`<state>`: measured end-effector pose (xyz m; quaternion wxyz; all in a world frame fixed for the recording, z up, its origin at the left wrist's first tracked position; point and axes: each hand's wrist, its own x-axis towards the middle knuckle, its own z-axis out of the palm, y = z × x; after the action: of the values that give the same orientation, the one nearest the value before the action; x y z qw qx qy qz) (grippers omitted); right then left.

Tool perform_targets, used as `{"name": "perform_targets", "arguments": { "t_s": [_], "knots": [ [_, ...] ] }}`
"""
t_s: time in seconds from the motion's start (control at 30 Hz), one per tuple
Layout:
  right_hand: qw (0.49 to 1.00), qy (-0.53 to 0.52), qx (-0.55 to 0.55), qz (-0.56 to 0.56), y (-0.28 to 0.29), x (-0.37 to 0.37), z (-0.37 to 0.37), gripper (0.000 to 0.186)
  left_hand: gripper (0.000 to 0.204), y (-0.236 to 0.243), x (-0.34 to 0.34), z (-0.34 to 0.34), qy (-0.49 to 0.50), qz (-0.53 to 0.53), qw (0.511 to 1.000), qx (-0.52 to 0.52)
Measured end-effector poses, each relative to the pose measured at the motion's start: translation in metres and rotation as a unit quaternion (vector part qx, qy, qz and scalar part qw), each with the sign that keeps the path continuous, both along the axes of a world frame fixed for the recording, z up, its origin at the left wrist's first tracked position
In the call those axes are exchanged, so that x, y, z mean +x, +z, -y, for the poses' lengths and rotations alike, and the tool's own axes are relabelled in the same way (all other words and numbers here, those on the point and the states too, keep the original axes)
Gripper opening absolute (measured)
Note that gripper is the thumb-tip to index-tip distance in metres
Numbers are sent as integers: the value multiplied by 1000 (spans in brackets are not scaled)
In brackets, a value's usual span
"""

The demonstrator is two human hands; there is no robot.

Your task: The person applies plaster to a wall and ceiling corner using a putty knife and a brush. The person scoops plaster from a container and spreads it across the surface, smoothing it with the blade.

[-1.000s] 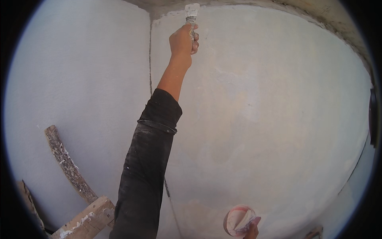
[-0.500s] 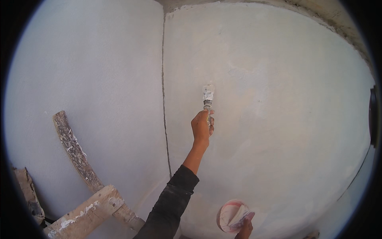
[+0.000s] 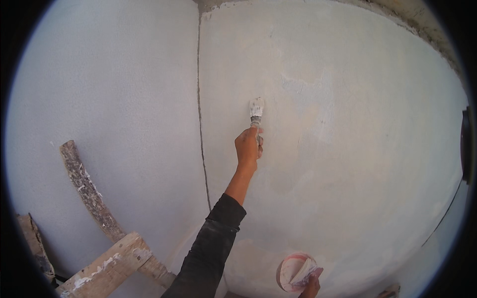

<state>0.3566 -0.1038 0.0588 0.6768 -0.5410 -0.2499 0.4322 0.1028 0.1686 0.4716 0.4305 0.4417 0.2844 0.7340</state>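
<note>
My left hand point(image 3: 247, 146) is closed round the handle of a putty knife point(image 3: 256, 110), its white-smeared blade raised against the pale wall point(image 3: 338, 164) just right of the corner crack. A black sleeve covers my left forearm. Low on the right, my right hand point(image 3: 313, 282) grips a round pink-and-white container point(image 3: 290, 270) with white material and a flat pale piece in it; whether that piece is a second blade I cannot tell.
A second wall point(image 3: 109, 89) meets this one at a dark, cracked corner point(image 3: 199, 99). Rough wooden planks point(image 3: 107, 265) smeared with white stand at lower left. A rough concrete edge point(image 3: 417, 25) runs along the top. A dark object point(image 3: 465, 144) sits at the right rim.
My left hand with the putty knife has come down from the top edge of the wall to its middle, moving slightly up and left in the last half second. The container has shifted only slightly.
</note>
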Motion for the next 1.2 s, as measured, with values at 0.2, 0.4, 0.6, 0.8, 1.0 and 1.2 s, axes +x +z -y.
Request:
{"name": "perform_targets", "arguments": {
  "t_s": [0.2, 0.4, 0.6, 0.8, 1.0, 1.2],
  "knots": [
    [999, 28, 27, -20, 8, -10, -1, 64, 35, 27, -16, -4, 3, 73, 996, 51],
    [1000, 20, 14, -15, 25, -6, -4, 63, 34, 37, -34, -15, 5, 54, 998, 43],
    [999, 43, -10, -26, 3, -10, -16, 53, 34, 60, -46, -22, 6, 34, 999, 29],
    [999, 42, 5, -11, 6, -6, -20, 48, 35, 57, -44, -17, -8, 36, 999, 5],
    [999, 36, 2, -5, 11, -7, -19, 56, 34, 62, -45, -15, -23, 39, 999, -3],
    [999, 52, 8, -4, 16, -15, -11, 61, 33, 97, -56, -18, 22, 14, 998, 55]
  ]
}}
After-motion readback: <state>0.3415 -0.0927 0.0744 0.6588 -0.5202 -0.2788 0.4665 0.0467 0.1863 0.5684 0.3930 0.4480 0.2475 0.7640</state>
